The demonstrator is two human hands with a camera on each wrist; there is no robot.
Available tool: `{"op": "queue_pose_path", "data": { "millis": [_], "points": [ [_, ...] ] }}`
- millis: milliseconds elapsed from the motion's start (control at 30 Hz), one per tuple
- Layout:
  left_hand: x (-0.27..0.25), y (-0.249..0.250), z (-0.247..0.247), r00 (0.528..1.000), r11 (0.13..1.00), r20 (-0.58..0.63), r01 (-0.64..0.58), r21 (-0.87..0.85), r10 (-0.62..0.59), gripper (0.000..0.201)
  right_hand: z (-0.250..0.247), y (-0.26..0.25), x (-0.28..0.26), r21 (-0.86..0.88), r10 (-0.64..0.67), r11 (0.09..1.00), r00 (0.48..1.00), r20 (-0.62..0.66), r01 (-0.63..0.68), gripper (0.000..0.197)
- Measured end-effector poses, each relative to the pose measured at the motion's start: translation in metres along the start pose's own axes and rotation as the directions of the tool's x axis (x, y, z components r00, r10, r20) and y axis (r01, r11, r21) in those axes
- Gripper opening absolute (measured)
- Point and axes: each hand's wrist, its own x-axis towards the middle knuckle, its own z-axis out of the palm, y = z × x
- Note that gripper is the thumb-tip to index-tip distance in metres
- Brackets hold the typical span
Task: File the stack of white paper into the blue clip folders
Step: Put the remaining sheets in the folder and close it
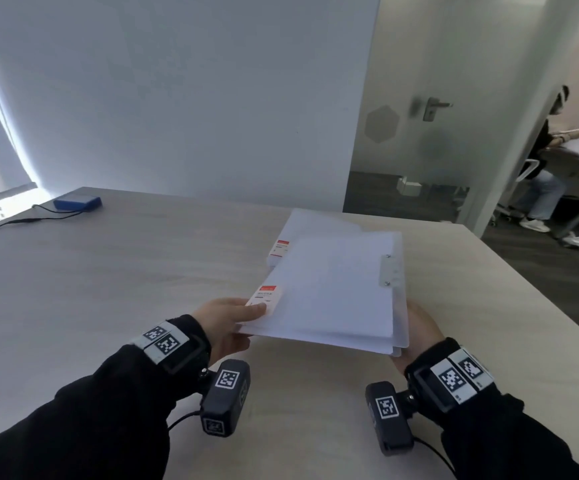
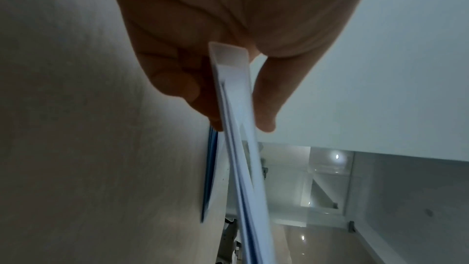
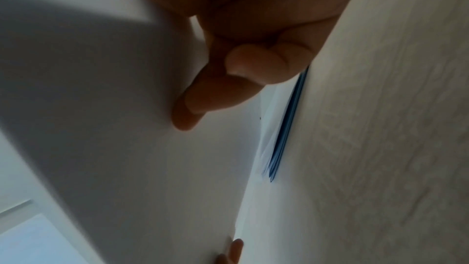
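Observation:
I hold a pale translucent clip folder (image 1: 333,292) with white paper inside, lifted slightly above the wooden table (image 1: 108,289). It carries a red and white label (image 1: 269,294) and a metal clip plate (image 1: 390,270). My left hand (image 1: 243,317) pinches its near left corner, thumb on top by the label; the left wrist view shows the folder's edge (image 2: 233,97) between thumb and fingers. My right hand (image 1: 419,327) grips the near right corner, fingers (image 3: 198,103) curled against the underside (image 3: 114,148). A second folder stack (image 1: 315,226) lies on the table behind; its blue edges (image 3: 286,127) show.
A blue box (image 1: 77,202) with a black cable (image 1: 7,225) sits at the table's far left. The table's right edge (image 1: 523,289) drops to dark floor. Beyond a glass door (image 1: 430,109), a person (image 1: 547,161) sits at another desk.

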Motion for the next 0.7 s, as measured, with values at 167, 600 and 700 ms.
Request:
{"op": "queue_pose_path", "data": {
  "millis": [167, 600, 700],
  "points": [
    [0.025, 0.002, 0.012, 0.991, 0.994, -0.098, -0.092, -0.052, 0.087, 0.014, -0.005, 0.004, 0.032, 0.039, 0.109, 0.994, 0.991, -0.076, -0.106, 0.021],
    [0.120, 0.064, 0.051, 0.881, 0.896, -0.168, -0.427, 0.121, 0.442, 0.017, -0.010, -0.008, 0.113, -0.065, -0.282, 0.958, 0.958, -0.055, 0.279, 0.023],
    [0.147, 0.072, 0.048, 0.866, 0.864, -0.124, -0.452, 0.219, 0.485, 0.018, -0.010, -0.013, 0.132, -0.183, -0.335, 0.924, 0.941, 0.042, 0.337, 0.022]
  ]
}}
